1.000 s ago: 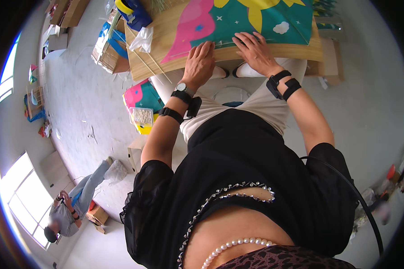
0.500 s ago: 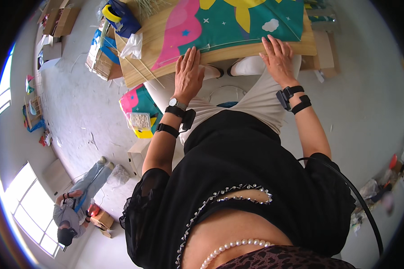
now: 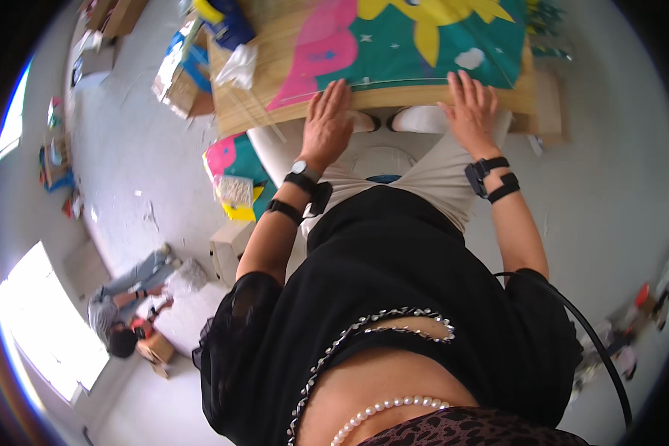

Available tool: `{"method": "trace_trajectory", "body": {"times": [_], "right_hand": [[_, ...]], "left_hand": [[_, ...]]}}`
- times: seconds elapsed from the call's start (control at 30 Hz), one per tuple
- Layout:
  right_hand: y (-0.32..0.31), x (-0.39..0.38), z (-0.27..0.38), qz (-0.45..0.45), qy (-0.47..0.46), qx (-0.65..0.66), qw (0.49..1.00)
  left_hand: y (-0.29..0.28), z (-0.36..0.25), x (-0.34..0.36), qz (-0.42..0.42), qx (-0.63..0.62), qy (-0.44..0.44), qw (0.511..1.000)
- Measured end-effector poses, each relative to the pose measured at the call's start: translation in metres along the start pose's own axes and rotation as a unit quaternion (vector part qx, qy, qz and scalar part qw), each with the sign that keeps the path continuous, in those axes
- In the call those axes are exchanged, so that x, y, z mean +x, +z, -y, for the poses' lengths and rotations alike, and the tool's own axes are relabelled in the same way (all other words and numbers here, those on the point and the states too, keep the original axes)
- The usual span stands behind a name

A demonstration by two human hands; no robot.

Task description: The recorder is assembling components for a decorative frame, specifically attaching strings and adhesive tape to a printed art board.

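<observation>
A teal printed fabric sheet (image 3: 409,67) with pink and yellow shapes lies on the wooden table (image 3: 394,97). Along its near edge runs a thin pale rod (image 3: 394,80). My left hand (image 3: 328,123) rests with outstretched fingers at the edge's left part, fingertips by the rod. At the right part, my right hand (image 3: 471,111) lies open, its fingers spread over the fabric's edge. Whether the fingertips press on the rod or just on the cloth, I cannot tell.
A blue tape dispenser (image 3: 230,26), a crumpled white plastic bag (image 3: 238,67) and thin sticks (image 3: 256,111) are at the table's left. Below stands a tub of small pale pieces (image 3: 234,191) on more printed fabric (image 3: 260,171). Another person (image 3: 119,308) bends over a cardboard box (image 3: 154,348).
The view has shifted, so table and fabric appear a little further right. Both my hands stay on the fabric's near edge. The other person has bent down toward the box.
</observation>
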State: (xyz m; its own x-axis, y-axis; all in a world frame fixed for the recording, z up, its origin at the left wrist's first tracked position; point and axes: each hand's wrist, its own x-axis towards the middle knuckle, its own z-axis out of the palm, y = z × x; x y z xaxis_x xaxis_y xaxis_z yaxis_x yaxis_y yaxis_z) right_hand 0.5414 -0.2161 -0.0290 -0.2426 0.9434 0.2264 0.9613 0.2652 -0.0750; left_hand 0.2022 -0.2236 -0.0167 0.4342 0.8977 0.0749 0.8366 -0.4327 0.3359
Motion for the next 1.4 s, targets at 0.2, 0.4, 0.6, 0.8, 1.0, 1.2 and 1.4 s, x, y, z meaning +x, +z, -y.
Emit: {"method": "trace_trajectory", "body": {"times": [0.2, 0.4, 0.6, 0.8, 1.0, 1.2, 1.4], "right_hand": [[-0.004, -0.005, -0.004, 0.028, -0.001, -0.035, 0.999], [-0.008, -0.004, -0.005, 0.052, 0.007, -0.059, 0.997], [-0.007, -0.005, 0.000, 0.043, 0.015, -0.027, 0.999], [-0.014, -0.009, 0.003, 0.041, 0.040, 0.026, 0.998], [-0.030, -0.012, 0.019, 0.049, 0.031, 0.053, 0.997], [-0.029, -0.018, 0.013, 0.041, -0.017, 0.146, 0.988], [-0.052, -0.016, -0.018, -0.010, 0.051, 0.153, 0.987]], "left_hand": [[0.001, 0.008, -0.006, -0.024, -0.021, 0.018, 0.999], [-0.016, 0.022, -0.028, -0.043, -0.008, -0.020, 0.999], [-0.031, 0.020, -0.046, -0.035, 0.076, -0.142, 0.986], [-0.028, -0.009, -0.016, -0.048, -0.182, -0.130, 0.973], [0.011, -0.022, 0.024, 0.217, -0.678, -0.383, 0.589], [0.036, -0.036, 0.058, 0.135, -0.806, -0.427, 0.386], [0.016, -0.064, 0.084, 0.073, -0.680, -0.399, 0.611]]}}
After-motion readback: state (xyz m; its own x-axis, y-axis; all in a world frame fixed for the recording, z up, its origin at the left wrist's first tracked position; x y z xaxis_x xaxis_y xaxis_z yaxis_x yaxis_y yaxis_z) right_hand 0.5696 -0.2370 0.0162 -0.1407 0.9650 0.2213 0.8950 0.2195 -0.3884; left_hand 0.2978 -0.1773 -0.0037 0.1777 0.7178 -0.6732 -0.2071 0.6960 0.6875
